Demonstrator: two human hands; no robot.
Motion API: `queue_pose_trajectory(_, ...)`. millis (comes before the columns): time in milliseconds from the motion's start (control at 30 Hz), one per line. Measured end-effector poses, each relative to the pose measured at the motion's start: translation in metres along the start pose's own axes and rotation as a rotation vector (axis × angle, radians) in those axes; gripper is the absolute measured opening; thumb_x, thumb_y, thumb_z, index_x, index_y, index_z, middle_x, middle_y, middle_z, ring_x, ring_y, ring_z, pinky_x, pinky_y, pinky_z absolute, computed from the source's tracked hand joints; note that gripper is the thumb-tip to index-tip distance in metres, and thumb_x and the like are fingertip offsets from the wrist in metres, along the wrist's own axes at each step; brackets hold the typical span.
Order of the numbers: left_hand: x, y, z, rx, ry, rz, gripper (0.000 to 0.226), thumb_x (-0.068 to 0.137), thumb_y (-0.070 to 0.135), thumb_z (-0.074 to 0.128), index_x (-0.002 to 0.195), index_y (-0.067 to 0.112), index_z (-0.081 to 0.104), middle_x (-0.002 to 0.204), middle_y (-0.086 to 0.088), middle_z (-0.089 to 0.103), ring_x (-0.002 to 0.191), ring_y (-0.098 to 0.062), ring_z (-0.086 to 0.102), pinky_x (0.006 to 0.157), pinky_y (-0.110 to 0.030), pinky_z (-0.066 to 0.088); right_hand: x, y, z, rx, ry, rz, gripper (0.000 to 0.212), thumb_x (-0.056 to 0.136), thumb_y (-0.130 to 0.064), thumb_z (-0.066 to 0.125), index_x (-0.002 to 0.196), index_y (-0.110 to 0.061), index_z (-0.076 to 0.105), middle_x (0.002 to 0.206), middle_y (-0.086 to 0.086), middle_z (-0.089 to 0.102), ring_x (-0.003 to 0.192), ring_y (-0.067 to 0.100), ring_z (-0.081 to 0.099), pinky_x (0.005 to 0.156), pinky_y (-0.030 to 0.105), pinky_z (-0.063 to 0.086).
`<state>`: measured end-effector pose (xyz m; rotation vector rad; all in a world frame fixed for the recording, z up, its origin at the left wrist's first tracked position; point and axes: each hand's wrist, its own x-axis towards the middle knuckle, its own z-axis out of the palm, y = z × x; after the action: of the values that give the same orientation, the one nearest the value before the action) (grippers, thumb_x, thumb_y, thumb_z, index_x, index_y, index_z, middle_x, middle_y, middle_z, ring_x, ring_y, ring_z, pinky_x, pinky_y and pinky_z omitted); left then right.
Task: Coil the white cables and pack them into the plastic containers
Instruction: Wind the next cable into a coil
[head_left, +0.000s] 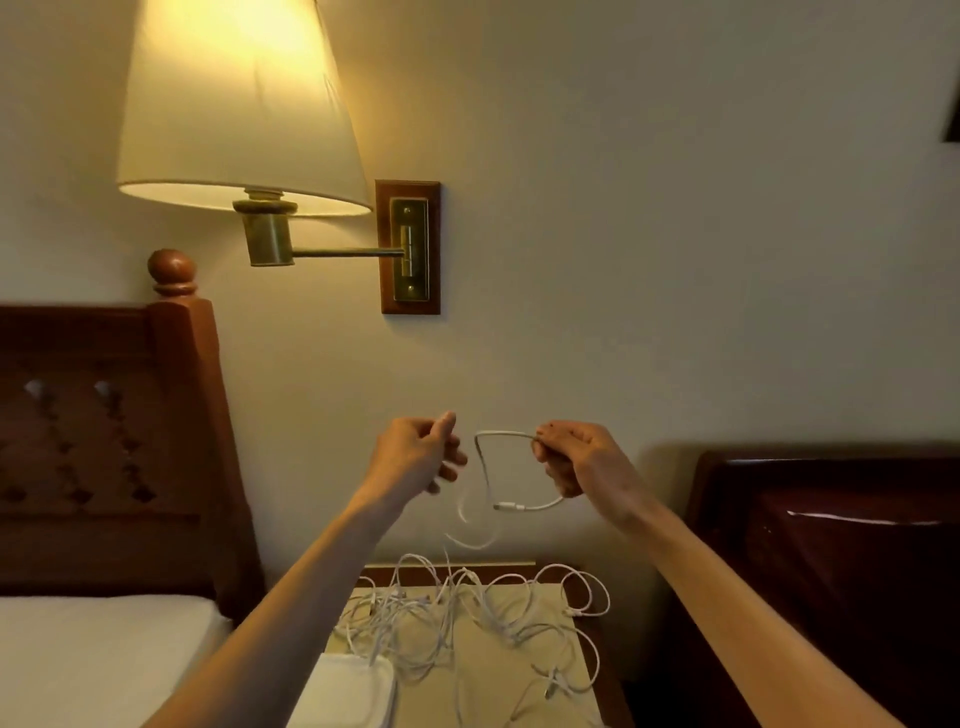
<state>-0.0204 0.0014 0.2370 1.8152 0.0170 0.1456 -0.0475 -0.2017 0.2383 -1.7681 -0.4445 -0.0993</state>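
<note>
Head view: your right hand (576, 457) pinches a white cable (485, 467); your left hand (421, 452) is curled, its grip unclear. No readable writing.

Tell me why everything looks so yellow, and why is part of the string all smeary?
In the head view, the lit lamp throws warm yellow light over the wall; the white cable is sharp near the right hand but motion-blurred below the left hand; the chair shows a glare streak.

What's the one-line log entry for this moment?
right hand: pinching white cable | left hand: curled beside its blurred tail, grip unclear | cable pile: tangled on nightstand | plastic container: empty
</note>
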Motion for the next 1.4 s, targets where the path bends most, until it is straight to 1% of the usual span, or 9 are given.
queue_pose_trajectory(100,-0.012,-0.020,0.009,0.196,0.045,0.100,0.017,0.099,0.013,0.049,0.108,0.012,0.063,0.099,0.000,0.070,0.069,-0.017,0.070,0.051,-0.028,0.052,0.006,-0.006,-0.002,-0.074,0.001,0.009,0.039,0.104,-0.028,0.039,0.075,-0.014,0.060,0.053,-0.004,0.040,0.049,0.010,0.032,0.049,0.025,0.028)
queue_pose_trajectory(200,-0.022,-0.030,0.020,0.049,-0.027,0.284,0.056,0.089,-0.012,0.047,0.132,0.023,0.050,0.126,0.009,0.053,0.074,-0.022,0.070,0.052,-0.025,0.051,0.008,-0.010,-0.003,-0.078,-0.040,0.037,0.038,0.104,-0.027,0.040,0.075,-0.013,0.061,0.051,-0.006,0.038,0.048,0.010,0.030,0.048,0.024,0.027)
queue_pose_trajectory(267,-0.021,-0.033,0.024,-0.077,-0.140,0.368,0.058,0.092,-0.011,0.048,0.137,0.026,0.046,0.131,0.012,0.052,0.072,-0.027,0.068,0.054,-0.029,0.052,0.008,-0.016,-0.003,-0.061,-0.085,0.037,0.038,0.104,-0.026,0.040,0.075,-0.013,0.060,0.051,-0.006,0.038,0.048,0.011,0.029,0.047,0.024,0.026)
queue_pose_trajectory(400,-0.014,-0.028,0.031,-0.175,-0.227,0.390,0.020,0.099,0.004,0.046,0.109,0.012,0.062,0.104,-0.004,0.065,0.064,-0.021,0.063,0.048,-0.028,0.047,0.007,-0.035,-0.008,0.034,-0.177,0.066,0.037,0.104,-0.028,0.039,0.077,-0.014,0.059,0.053,-0.003,0.032,0.047,0.011,0.025,0.045,0.022,0.023)
queue_pose_trajectory(500,-0.005,-0.026,0.029,-0.112,-0.151,0.421,0.025,0.102,0.010,0.042,0.088,0.015,0.062,0.077,-0.002,0.062,0.051,-0.012,0.048,0.044,-0.024,0.035,0.007,-0.049,-0.022,0.235,-0.313,0.202,0.034,0.105,-0.029,0.035,0.082,-0.015,0.056,0.057,-0.003,0.023,0.048,0.010,0.017,0.045,0.023,0.016)
queue_pose_trajectory(767,0.013,-0.012,0.012,0.118,0.065,0.600,0.022,0.100,0.012,0.047,0.087,0.019,0.063,0.074,0.005,0.060,0.065,0.000,0.053,0.060,-0.015,0.040,0.006,-0.068,-0.044,0.604,-0.619,0.373,0.030,0.100,-0.026,0.035,0.076,-0.018,0.050,0.055,-0.008,0.022,0.046,0.007,0.016,0.041,0.020,0.018)
queue_pose_trajectory(900,0.010,-0.021,0.012,0.130,0.040,0.554,0.027,0.100,0.011,0.046,0.080,0.023,0.060,0.072,0.004,0.060,0.068,-0.004,0.055,0.067,-0.019,0.041,0.006,-0.080,-0.052,0.682,-0.477,0.279,0.027,0.100,-0.023,0.038,0.076,-0.016,0.048,0.053,-0.009,0.027,0.046,0.007,0.017,0.045,0.020,0.021)
queue_pose_trajectory(1200,-0.010,-0.050,0.015,0.195,0.037,0.563,0.035,0.095,0.040,0.046,0.067,0.022,0.056,0.054,0.010,0.048,0.052,-0.004,0.043,0.051,-0.022,0.031,0.018,-0.093,-0.071,0.592,-0.077,0.143,0.030,0.102,-0.022,0.038,0.075,-0.015,0.051,0.058,-0.006,0.012,0.050,0.010,0.009,0.044,0.022,0.015)
queue_pose_trajectory(1400,0.004,-0.027,-0.014,0.177,0.111,0.640,0.032,0.098,0.023,0.051,0.066,0.022,0.054,0.052,0.015,0.048,0.049,-0.002,0.038,0.049,-0.021,0.028,0.015,-0.087,-0.080,0.441,0.011,0.176,0.039,0.105,-0.032,0.037,0.069,-0.018,0.048,0.052,-0.006,0.017,0.045,0.009,0.013,0.041,0.022,0.017)
